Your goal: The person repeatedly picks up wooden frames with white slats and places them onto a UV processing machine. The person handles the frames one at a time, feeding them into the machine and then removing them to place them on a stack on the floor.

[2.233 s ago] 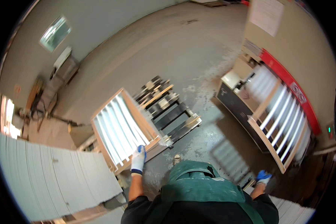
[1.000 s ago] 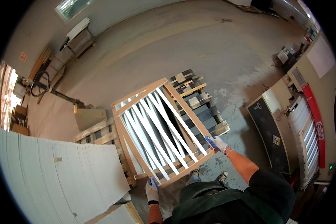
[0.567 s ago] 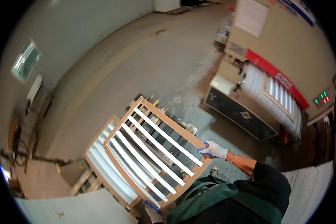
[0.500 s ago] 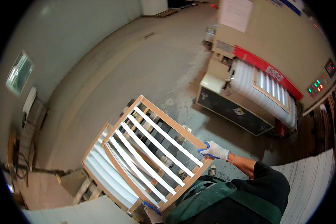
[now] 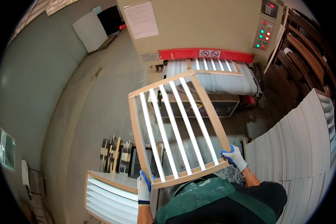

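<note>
Between my two gloved hands I hold up a slatted panel (image 5: 209,108), with a brown frame and several white slats. My left hand (image 5: 143,186), in a white glove with blue on the fingers, grips the panel's near left corner. At the near right corner my right hand (image 5: 234,157) is closed round the frame, its blue-coated fingers on the edge. The panel is tilted, its far edge overlapping the front of a machine. A second slatted panel (image 5: 201,72) of the same kind lies on the machine's pale conveyor belt (image 5: 175,84), partly under the red bar.
The beige machine (image 5: 198,22) has a red guard bar (image 5: 179,54) and a lit control panel (image 5: 264,35). A stack of slatted panels (image 5: 112,175) stands at lower left, beside a dark roller stand (image 5: 117,155). Tall stacks of white-edged panels (image 5: 295,145) stand close on my right.
My view has swung right toward the machine. The held panel has moved from above the left stack to in front of the conveyor, still in both hands.
</note>
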Motion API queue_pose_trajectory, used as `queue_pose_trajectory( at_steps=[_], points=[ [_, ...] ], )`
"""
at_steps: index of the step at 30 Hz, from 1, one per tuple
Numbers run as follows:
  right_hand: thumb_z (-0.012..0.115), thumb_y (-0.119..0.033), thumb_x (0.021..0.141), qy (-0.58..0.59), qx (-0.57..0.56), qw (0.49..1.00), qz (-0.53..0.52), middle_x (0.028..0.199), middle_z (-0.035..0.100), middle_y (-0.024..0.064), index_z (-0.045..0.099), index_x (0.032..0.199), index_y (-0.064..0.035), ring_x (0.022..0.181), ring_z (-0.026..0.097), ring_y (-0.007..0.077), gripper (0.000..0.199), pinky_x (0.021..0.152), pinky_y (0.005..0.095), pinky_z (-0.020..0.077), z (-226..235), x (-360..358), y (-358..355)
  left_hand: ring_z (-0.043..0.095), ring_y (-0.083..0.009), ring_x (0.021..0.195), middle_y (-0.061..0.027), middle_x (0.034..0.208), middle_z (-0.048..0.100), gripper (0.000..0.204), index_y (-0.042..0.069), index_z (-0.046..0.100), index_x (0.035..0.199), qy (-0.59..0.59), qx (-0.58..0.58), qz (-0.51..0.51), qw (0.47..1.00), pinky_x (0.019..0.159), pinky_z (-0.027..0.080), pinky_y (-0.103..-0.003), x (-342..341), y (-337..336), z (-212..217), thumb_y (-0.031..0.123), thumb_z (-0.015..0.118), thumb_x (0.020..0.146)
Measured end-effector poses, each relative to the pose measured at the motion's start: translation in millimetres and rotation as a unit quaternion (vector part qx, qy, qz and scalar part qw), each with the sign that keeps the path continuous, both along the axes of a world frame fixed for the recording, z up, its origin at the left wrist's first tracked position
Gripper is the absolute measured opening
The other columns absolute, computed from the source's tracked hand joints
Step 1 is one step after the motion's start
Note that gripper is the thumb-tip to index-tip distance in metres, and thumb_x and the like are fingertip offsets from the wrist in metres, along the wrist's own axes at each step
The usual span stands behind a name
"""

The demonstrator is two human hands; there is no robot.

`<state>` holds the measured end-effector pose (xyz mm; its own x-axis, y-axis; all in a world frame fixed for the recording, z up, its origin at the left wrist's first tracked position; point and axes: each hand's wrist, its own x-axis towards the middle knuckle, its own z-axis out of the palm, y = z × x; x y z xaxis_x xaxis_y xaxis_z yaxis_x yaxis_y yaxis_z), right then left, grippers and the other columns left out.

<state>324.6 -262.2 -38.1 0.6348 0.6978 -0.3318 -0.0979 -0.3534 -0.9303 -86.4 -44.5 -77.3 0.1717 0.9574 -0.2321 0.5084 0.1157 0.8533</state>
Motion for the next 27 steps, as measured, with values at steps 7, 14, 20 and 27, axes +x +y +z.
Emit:
queue_pose_trajectory(
  at_steps=[7, 14, 20, 27],
  points=[
    [0.074, -0.006, 0.082, 0.005, 0.031, 0.984, -0.175, 0.076, 0.064, 0.0024, 0.067, 0.09, 0.0026, 0.066, 0.059, 0.0089, 0.014, 0.06, 0.0263, 0.0484, 8, 50, -52, 0.061, -0.0431, 0.072, -0.0247, 0.076, 0.063, 0.048, -0.003, 0.062, 0.097, 0.089, 0.305, -0.241, 0.917, 0.067, 0.047, -0.048, 129, 65, 6, 0.037, 0.038, 0.108],
    [0.071, -0.01, 0.084, 0.054, 0.089, 0.975, -0.198, 0.081, 0.068, 0.0052, 0.068, 0.094, 0.0037, 0.07, 0.063, 0.0127, 0.017, 0.065, 0.0275, 0.0514, -8, 119, -72, 0.062, -0.0425, 0.087, -0.03, 0.102, 0.065, 0.034, -0.009, 0.055, 0.12, 0.179, 0.352, -0.353, 0.848, 0.074, 0.05, -0.047, 199, 99, -36, 0.012, 0.033, 0.103],
    [0.069, -0.011, 0.085, 0.07, 0.114, 0.977, -0.168, 0.083, 0.068, 0.0052, 0.069, 0.096, 0.0036, 0.071, 0.065, 0.0135, 0.018, 0.066, 0.0272, 0.0514, -6, 170, -38, 0.062, -0.0485, 0.085, -0.0303, 0.091, 0.065, 0.029, -0.006, 0.051, 0.119, 0.192, 0.226, -0.314, 0.902, 0.076, 0.051, -0.05, 251, 118, -2, 0.017, 0.043, 0.104],
    [0.071, -0.008, 0.084, 0.121, 0.085, 0.973, -0.177, 0.081, 0.068, 0.0069, 0.069, 0.097, 0.0042, 0.069, 0.065, 0.0145, 0.017, 0.064, 0.0273, 0.0528, 22, 207, -17, 0.065, -0.0391, 0.088, -0.0264, 0.095, 0.066, 0.037, -0.001, 0.049, 0.13, 0.097, 0.175, -0.401, 0.894, 0.08, 0.05, -0.049, 251, 119, 48, 0.026, 0.045, 0.105]
  ],
)
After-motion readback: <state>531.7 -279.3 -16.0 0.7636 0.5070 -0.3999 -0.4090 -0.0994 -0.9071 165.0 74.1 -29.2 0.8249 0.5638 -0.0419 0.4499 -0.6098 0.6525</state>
